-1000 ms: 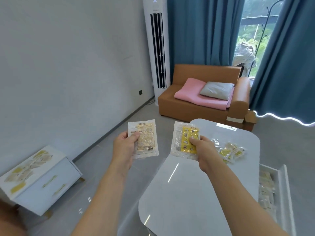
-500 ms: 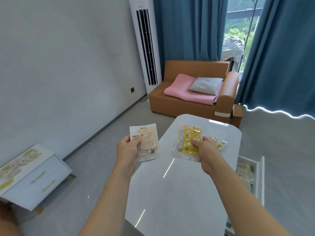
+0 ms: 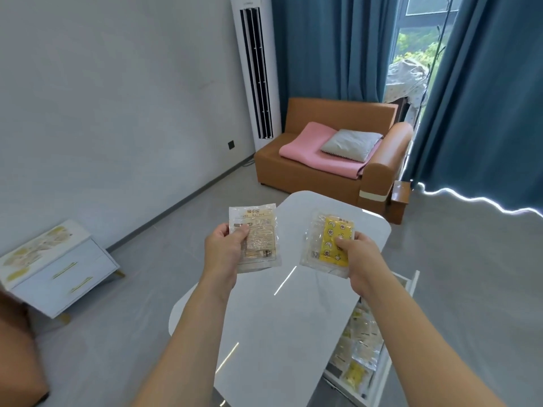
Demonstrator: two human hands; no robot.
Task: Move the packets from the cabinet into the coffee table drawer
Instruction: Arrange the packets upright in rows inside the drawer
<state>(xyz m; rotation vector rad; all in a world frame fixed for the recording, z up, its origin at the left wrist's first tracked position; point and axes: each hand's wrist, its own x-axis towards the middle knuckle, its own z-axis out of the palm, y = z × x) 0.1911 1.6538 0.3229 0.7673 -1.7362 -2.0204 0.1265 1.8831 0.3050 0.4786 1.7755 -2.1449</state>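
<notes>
So I've got two hands up, left hand (image 3: pixel 221 254) and right hand (image 3: pixel 360 259), one packet each: one beige packet (image 3: pixel 260 237) and one yellow packet (image 3: pixel 329 245). One table (image 3: pixel 279 333), with one open drawer (image 3: pixel 379 348) holding a pile of packets, too jumbled to count. One cabinet (image 3: pixel 58 271) with two drawer fronts. One sofa (image 3: pixel 329 160), one blanket (image 3: pixel 311 149), one cushion (image 3: pixel 351 143).

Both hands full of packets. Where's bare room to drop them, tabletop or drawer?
The tabletop is bare from below the left hand and right hand to its near edge, and again beyond the packets to the far rounded end by the sofa. The open drawer on its right is crowded with packets; little floor shows.
</notes>
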